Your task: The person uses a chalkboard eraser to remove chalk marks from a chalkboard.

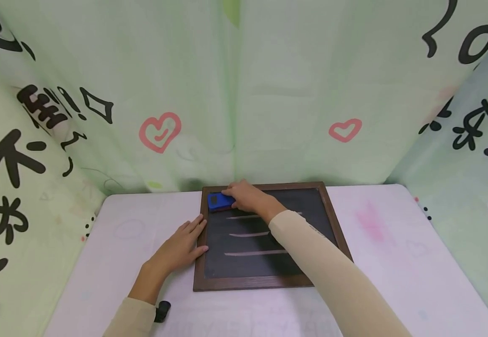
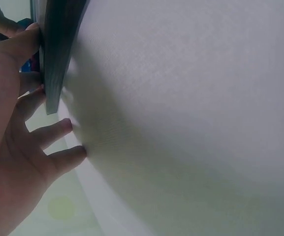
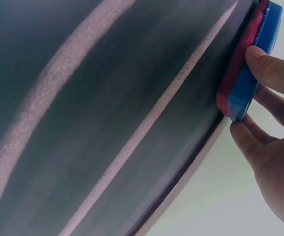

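Observation:
A small chalkboard [image 1: 248,267] with a brown wooden frame lies flat on the table, bearing three pale pink chalk lines. At its far left corner my right hand [image 1: 248,195] holds a blue chalkboard eraser [image 1: 220,201] against the board. The right wrist view shows thumb and fingers gripping the blue back of the eraser [image 3: 247,73], with its red felt side on the dark surface. My left hand [image 1: 179,247] rests along the left side of the frame, fingers spread. In the left wrist view its thumb touches the frame [image 2: 58,59], and two fingers reach down to the tabletop.
A white table [image 1: 142,220] with a faint pink smudge at right carries the board. Pale green curtains [image 1: 286,93] with black writing and red hearts surround it at the back and sides. A black wrist-worn device [image 1: 162,311] shows at my left wrist.

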The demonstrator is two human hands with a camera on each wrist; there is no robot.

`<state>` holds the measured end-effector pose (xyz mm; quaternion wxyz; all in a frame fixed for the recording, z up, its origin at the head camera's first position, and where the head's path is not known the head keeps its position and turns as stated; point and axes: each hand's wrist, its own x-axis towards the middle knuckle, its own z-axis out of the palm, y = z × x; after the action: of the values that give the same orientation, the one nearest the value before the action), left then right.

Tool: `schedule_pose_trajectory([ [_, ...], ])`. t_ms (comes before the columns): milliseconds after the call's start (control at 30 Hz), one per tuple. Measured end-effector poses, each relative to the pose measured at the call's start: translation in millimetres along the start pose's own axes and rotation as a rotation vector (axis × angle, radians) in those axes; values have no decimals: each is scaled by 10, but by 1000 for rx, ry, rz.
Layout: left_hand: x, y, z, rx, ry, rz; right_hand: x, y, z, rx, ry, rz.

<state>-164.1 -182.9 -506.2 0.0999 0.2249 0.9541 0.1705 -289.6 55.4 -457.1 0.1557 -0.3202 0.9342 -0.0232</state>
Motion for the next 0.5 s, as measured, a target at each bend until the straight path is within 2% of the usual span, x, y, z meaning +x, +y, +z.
schedule_pose_trajectory([
  [233,5,4,1,8,3,-9,-53,-8,18,4,-22,-49],
  [500,15,14,10,-2,-1,-4,-134,48,34,42,-14,-33],
])
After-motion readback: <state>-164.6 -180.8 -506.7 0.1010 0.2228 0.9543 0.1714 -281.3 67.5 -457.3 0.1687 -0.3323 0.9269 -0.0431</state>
